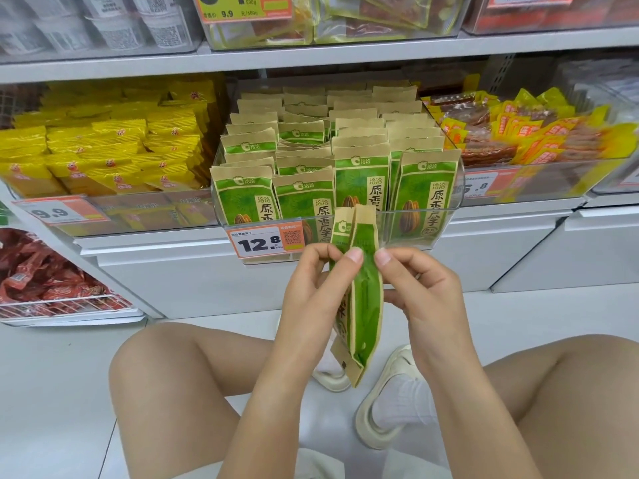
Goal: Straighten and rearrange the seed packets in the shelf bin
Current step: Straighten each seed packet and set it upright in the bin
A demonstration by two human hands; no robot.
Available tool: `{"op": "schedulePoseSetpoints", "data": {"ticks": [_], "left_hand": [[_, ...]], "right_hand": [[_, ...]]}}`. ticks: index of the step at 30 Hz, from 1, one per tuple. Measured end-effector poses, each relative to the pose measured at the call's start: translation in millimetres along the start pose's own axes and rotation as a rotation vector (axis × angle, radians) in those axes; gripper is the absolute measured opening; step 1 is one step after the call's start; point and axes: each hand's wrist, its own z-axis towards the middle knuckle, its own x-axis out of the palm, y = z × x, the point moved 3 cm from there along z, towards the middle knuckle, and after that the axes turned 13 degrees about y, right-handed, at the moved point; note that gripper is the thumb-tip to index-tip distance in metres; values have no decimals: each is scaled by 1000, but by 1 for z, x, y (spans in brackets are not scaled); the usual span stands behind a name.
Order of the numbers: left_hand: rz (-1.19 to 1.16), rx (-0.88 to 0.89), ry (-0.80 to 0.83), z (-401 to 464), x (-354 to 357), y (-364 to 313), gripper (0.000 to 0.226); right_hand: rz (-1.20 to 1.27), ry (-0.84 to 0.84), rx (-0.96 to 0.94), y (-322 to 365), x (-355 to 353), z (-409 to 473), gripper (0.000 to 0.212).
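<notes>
Item: green-and-kraft paper seed packets, pinched edge-on between my left hand and right hand. Risk: thin fingertip grip; one could slip floorward before reaching the clear plastic shelf bin.

The seed packets look like matt kraft paper with smoother green printed panels. Their shelf bin is clear, glossy plastic. The yellow snack bags beside it are shiny, crinkled film. The shelf is smooth, painted grey-white metal, and the floor is pale and smooth.
</notes>
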Motion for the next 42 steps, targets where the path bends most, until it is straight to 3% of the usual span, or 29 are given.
{"op": "schedulePoseSetpoints", "data": {"ticks": [6, 11, 17, 21, 25, 30, 33, 39, 42], "left_hand": [[24, -25, 38, 1, -1, 6, 38], [90, -27, 192, 0, -4, 16, 80], [292, -23, 172, -1, -3, 14, 58], [339, -9, 114, 0, -6, 13, 58], [239, -33, 56, 3, -10, 14, 72], [-31, -4, -43, 5, -12, 10, 64], [-52, 28, -100, 6, -14, 10, 61], [-73, 39, -78, 3, -13, 9, 45], [-72, 31, -66, 2, -12, 8, 42]], "right_hand": [[-68, -41, -41, 4, 3, 4, 16], [-67, -111, -95, 14, -5, 11, 16], [-134, -171, -115, 20, -6, 20, 16], [-120, -142, -106, 19, -5, 22, 14], [-51, -56, -75, 17, -7, 22, 10], [-116, 109, 50, 6, -8, 11, 20], [-138, 165, 122, -4, -9, 7, 28], [-95, 167, 84, -5, -9, 5, 8], [-97, 185, 64, -7, -8, 5, 8]]}}
